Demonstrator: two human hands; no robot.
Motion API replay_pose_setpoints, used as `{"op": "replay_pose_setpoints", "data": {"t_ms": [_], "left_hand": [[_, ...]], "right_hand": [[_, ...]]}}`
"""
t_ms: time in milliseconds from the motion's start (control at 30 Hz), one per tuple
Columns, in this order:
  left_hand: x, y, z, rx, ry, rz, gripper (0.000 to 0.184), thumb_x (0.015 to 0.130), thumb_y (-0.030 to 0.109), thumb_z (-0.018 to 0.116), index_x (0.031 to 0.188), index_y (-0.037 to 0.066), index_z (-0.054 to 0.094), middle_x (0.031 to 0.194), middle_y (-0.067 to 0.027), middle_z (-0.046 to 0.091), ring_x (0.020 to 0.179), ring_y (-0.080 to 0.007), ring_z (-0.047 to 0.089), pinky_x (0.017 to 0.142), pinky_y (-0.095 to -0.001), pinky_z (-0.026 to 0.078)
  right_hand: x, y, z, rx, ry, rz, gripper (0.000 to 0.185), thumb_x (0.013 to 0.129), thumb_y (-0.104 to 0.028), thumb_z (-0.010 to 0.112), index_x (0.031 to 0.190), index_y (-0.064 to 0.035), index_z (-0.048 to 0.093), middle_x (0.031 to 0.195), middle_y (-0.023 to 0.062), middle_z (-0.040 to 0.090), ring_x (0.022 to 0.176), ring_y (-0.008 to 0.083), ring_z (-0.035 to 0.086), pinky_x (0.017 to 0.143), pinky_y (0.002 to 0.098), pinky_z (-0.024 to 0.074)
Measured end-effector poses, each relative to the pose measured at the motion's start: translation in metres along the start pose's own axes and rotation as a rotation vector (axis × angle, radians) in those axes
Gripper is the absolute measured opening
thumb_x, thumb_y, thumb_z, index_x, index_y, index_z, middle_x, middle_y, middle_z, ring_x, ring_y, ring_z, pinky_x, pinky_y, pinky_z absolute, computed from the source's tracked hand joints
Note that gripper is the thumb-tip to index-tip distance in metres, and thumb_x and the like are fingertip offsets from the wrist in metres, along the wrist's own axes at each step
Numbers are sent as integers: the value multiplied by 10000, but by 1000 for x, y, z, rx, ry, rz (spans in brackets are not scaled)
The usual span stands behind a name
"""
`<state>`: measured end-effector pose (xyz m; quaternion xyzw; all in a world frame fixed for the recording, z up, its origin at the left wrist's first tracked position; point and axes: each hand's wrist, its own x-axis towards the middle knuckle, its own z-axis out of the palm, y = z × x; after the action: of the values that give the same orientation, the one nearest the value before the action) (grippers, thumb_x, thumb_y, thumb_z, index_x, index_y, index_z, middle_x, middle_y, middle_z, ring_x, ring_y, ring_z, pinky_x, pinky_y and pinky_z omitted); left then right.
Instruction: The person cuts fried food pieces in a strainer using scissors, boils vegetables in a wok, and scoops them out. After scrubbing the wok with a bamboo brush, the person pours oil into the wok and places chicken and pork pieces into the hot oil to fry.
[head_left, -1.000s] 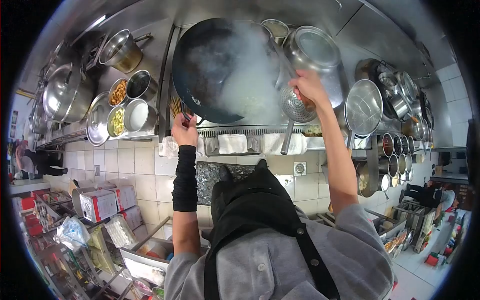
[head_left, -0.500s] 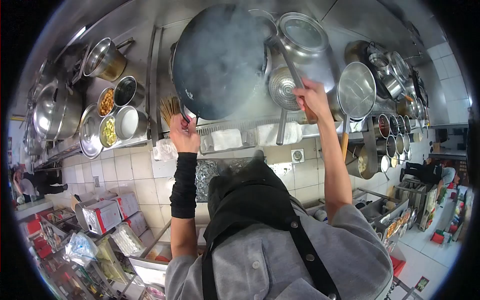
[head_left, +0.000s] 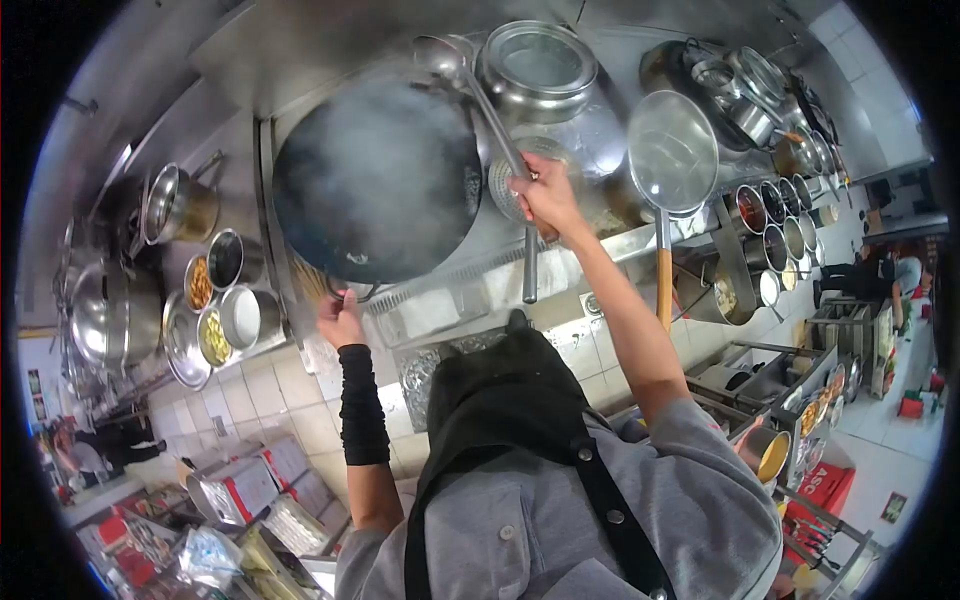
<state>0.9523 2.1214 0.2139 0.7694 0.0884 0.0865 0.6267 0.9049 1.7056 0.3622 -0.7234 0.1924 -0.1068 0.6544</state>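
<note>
Steam rises from a large dark wok (head_left: 350, 190) on the stove. My left hand (head_left: 340, 316) is closed on the wok's near loop handle, beside a bamboo brush (head_left: 309, 278). My right hand (head_left: 544, 193) grips the long handle of a metal ladle (head_left: 441, 56), whose bowl is just beyond the wok's far right rim. Partly under my right hand lies a perforated skimmer (head_left: 507, 188), its handle pointing toward me. Steam blurs what is inside the wok.
A lidded steel pot (head_left: 537, 70) stands behind the skimmer. A mesh strainer (head_left: 673, 150) is at the right, near several seasoning pots. Bowls of yellow-green pieces (head_left: 214, 338) and brown pieces (head_left: 199, 283) stand at the left. People are visible at both far edges.
The view has turned and shifted. The ladle's bowl has moved from inside the wok to beyond its rim. The wok has tilted and settled back, with my left hand still on its handle.
</note>
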Motion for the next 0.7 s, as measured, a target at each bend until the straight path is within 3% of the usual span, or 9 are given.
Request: {"op": "replay_pose_setpoints", "data": {"t_ms": [133,167,267,333,400,467,533,633,700], "left_hand": [[11,24,38,-466,73,-385,155,861,41,814,852,13,662,852,-43,683,718,-125,615,673,-295,523],[12,15,51,-492,20,-330,169,854,28,815,864,6,648,864,-60,677,726,-152,640,661,-309,553],[11,-8,95,-544,133,-411,164,865,34,786,910,-2,632,892,-69,664,725,-193,653,654,-325,571],[7,0,107,-544,174,-384,160,869,36,777,933,1,635,932,-73,669,750,-197,657,674,-335,573],[-6,14,102,-481,193,-472,160,867,30,764,958,6,634,984,-84,672,784,-197,660,709,-350,575],[-8,-58,92,-575,2,-284,130,883,42,736,955,0,637,963,-91,676,777,-199,661,711,-363,578],[-30,-38,107,-358,26,-434,110,896,54,703,958,-9,637,946,-95,679,794,-213,673,723,-388,585],[-32,-52,131,-616,120,-436,73,912,59,676,915,-6,643,925,-100,683,813,-224,683,724,-407,587],[-18,-55,148,-654,153,-446,73,915,56,674,912,-12,648,916,-102,682,812,-222,680,725,-404,584]], "right_hand": [[66,24,-51,-327,125,-54,241,795,-49,615,980,100,650,627,190,638,509,265,661,508,410,536],[83,27,-59,-428,200,-30,264,774,-76,632,961,109,655,696,284,672,603,360,719,601,455,582],[137,53,-93,-629,334,-121,241,765,-97,640,895,102,682,726,320,676,640,418,718,631,487,589],[184,94,-124,-872,491,-462,221,745,-123,664,789,93,679,745,336,674,673,456,710,628,483,586],[222,113,-150,-1006,394,-485,223,757,-135,681,704,80,656,730,284,697,677,392,734,619,452,586],[233,98,-154,-600,185,-31,190,799,-116,665,691,39,648,680,186,679,625,282,702,556,406,555],[205,44,-132,-100,193,309,146,866,-73,637,775,40,650,664,104,631,559,171,626,471,331,504],[217,95,-156,939,37,422,136,932,-18,599,970,112,594,712,93,565,524,116,524,429,233,435],[193,91,-156,1092,-43,438,182,962,1,576,1057,150,534,750,94,545,524,95,491,430,194,417]]}}
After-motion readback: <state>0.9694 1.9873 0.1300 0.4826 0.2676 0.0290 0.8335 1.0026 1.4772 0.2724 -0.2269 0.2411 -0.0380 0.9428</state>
